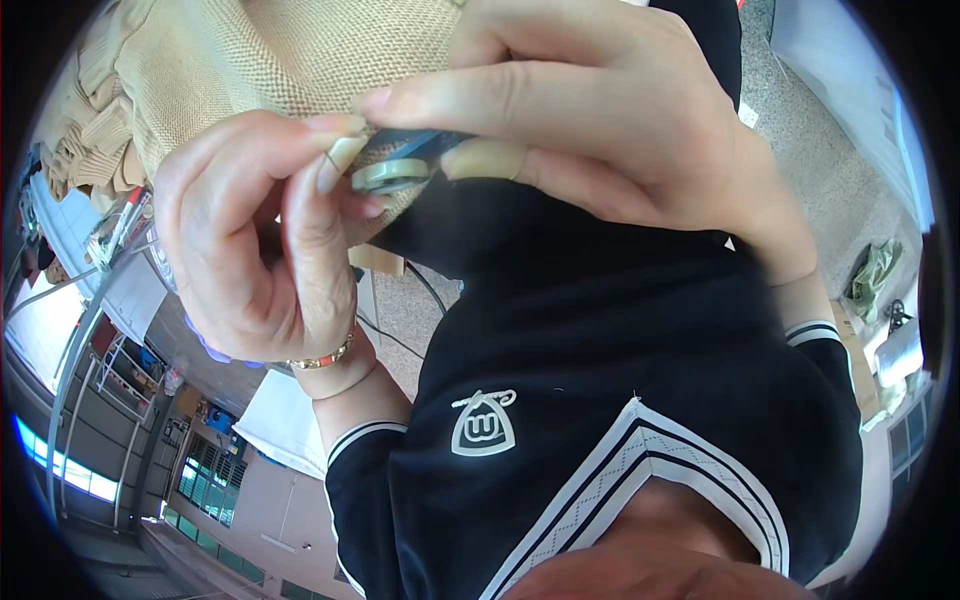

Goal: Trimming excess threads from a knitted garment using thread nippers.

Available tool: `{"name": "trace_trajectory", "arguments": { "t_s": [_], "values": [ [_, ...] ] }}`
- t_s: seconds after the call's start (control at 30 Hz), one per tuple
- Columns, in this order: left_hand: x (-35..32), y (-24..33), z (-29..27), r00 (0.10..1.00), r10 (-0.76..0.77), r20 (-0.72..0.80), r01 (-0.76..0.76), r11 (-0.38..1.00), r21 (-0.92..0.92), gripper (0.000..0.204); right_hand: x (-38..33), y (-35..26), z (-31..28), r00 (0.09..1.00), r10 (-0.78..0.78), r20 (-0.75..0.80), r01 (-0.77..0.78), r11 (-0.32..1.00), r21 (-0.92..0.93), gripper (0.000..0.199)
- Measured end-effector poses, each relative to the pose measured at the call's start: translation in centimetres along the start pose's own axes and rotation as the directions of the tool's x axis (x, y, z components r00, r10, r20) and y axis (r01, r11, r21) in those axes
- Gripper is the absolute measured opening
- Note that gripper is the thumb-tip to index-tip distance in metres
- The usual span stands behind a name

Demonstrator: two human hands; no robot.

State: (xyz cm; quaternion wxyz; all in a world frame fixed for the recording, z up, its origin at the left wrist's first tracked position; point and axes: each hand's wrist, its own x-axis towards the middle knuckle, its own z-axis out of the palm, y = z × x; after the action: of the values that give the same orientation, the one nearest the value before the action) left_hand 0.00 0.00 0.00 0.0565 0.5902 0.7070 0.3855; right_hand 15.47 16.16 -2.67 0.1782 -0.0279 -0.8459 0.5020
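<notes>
My left hand [255, 225], a bracelet at its wrist, pinches a small pale strip [346, 152] between thumb and forefinger; what the strip is I cannot make out. My right hand [620, 125] is closed, fingertips over a dark blue flat thing [415, 143] whose kind is blurred and partly hidden. Just below that, between the two hands, is a small pale green ring-shaped roll [392, 176], much like tape. A yellowish cover [485, 160] seems to sit on my right thumb tip. Beige knit fabric [270, 60] lies beyond and under the hands.
More folded beige knitwear [95, 130] lies at the far left. Metal frames [75, 340] and shelving stand along the left. A cable [395, 340] runs over the floor below my hands. A crumpled green cloth [873, 270] lies on the speckled floor at right.
</notes>
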Motion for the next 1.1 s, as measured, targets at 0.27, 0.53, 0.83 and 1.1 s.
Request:
{"name": "trace_trajectory", "arguments": {
  "t_s": [0.27, 0.53, 0.83, 1.1],
  "values": [
    [-0.6, -0.1, 0.9, 0.997, 0.018, -0.074, -0.018, 1.0, 0.003, 0.02, -0.3, -1.0, 0.0, 0.98, 0.184, -0.08, -0.182, 0.983, 0.032, 0.014],
    [-2.8, -1.0, 0.4, 0.983, 0.177, 0.04, -0.181, 0.94, 0.289, 0.044, -2.1, 2.1, -0.4, 0.943, 0.23, -0.24, -0.186, 0.963, 0.195, 0.038],
    [-7.8, -3.7, -1.6, 0.994, -0.109, 0.006, 0.109, 0.993, -0.036, 0.039, -3.1, 3.7, 0.8, 0.937, -0.035, -0.347, 0.168, 0.917, 0.361, 0.034],
    [-8.5, -5.9, -1.2, 0.974, -0.209, 0.086, 0.203, 0.977, 0.071, 0.026, -1.4, 7.7, 3.4, 0.794, -0.37, -0.483, 0.596, 0.632, 0.495, 0.034]
  ]
}}
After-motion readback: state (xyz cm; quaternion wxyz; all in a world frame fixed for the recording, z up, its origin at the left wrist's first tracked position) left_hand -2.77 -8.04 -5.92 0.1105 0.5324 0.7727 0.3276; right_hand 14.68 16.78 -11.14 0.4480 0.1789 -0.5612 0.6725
